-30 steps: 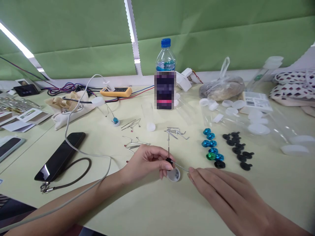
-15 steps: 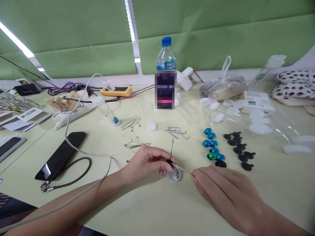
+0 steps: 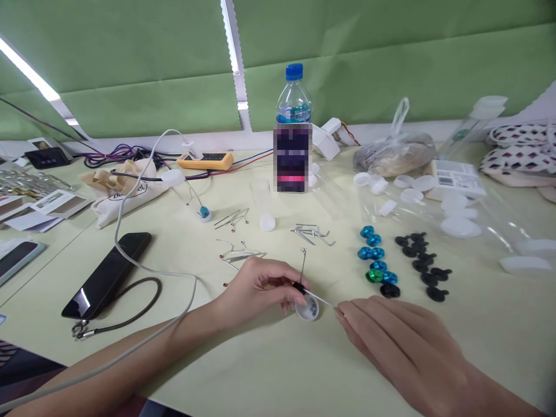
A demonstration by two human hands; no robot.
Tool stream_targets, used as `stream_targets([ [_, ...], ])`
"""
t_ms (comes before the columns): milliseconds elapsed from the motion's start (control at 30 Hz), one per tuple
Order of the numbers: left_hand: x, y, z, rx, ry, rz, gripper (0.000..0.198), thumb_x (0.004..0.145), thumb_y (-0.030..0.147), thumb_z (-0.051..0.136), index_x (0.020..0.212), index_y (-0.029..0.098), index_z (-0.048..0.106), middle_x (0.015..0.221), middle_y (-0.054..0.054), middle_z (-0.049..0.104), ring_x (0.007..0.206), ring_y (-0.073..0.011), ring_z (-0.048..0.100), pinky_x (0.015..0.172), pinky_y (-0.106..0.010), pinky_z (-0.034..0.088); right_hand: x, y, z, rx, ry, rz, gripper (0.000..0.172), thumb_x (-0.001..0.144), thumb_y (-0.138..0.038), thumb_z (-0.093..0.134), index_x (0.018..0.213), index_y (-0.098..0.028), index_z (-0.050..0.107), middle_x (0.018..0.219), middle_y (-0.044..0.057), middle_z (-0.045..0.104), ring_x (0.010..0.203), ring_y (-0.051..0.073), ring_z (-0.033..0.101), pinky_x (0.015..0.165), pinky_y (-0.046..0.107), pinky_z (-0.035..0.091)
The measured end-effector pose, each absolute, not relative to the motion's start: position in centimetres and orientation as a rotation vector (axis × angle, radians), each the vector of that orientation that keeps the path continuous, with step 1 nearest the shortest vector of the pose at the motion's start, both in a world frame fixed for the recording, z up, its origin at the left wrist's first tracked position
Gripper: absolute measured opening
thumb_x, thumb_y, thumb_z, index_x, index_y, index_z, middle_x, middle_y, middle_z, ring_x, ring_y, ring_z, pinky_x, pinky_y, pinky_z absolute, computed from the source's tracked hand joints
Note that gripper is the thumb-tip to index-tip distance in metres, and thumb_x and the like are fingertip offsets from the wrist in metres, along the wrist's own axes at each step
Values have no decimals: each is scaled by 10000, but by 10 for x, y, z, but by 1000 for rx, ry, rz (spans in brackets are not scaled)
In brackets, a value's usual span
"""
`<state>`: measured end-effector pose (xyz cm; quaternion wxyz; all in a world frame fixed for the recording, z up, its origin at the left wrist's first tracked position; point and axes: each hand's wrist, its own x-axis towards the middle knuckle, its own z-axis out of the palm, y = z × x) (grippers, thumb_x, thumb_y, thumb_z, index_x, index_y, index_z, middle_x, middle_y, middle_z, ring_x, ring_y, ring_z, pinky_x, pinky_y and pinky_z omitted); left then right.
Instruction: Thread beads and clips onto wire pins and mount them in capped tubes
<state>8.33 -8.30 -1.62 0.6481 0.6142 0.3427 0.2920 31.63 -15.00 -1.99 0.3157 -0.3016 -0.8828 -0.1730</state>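
Note:
My left hand [image 3: 264, 286] pinches a small black part [image 3: 298, 287] between thumb and fingers. From that part a thin metal wire [image 3: 303, 266] with a small looped end points upward. My right hand [image 3: 403, 341] has its fingers closed on a thin metal rod [image 3: 320, 299], whose far end meets the black part. Just below the left fingertips sits a white cap [image 3: 307, 316] with several tiny pieces inside. Beyond the hands lie bent metal pins [image 3: 310, 233]. Blue round metal parts [image 3: 365, 253], one green part [image 3: 374, 275] and black knob-like parts [image 3: 435, 294] lie to the right.
A bottle with a blue cap [image 3: 294, 72] stands at the back. Clear tubes and white caps [image 3: 460, 227] spread over the right side. On the left are a black phone [image 3: 108, 275], a white cable [image 3: 167, 272] crossing my left arm, and a yellow-cased device [image 3: 206, 161].
My right fingertips have shifted slightly left and down along with the rod. The upright wire's looped end has tipped a little left. Other objects stay put.

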Motion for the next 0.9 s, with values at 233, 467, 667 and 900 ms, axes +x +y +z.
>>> stream_targets([
  [233,81,-82,-17,1499,769,678,110,770,224,749,827,130,743,773,-54,703,621,-127,628,618,-241,548,312,-152,-27,-1036,-2338,-202,152,945,-80,487,903,-205,563,723,17,693,601,172,625,545,330,441],
  [467,79,-81,-17,1705,732,701,124,823,241,706,873,135,744,842,-75,723,735,-155,660,689,-252,540,303,-147,-19,-1302,-2097,455,283,994,-223,421,730,-222,524,549,-46,510,447,109,464,443,254,338],
  [667,80,-83,-14,1727,770,673,125,858,232,662,866,128,731,835,-75,708,743,-145,634,675,-241,511,302,-144,-23,-1441,-2033,790,387,1002,-312,420,641,-220,525,529,-36,536,449,114,516,449,236,395],
  [900,80,-78,-17,1356,773,708,108,825,221,701,800,116,699,650,-8,620,580,-85,550,599,-210,486,311,-145,-21,-1146,-2299,-92,272,977,-166,451,1229,-215,538,925,53,687,673,164,654,600,267,506],
])
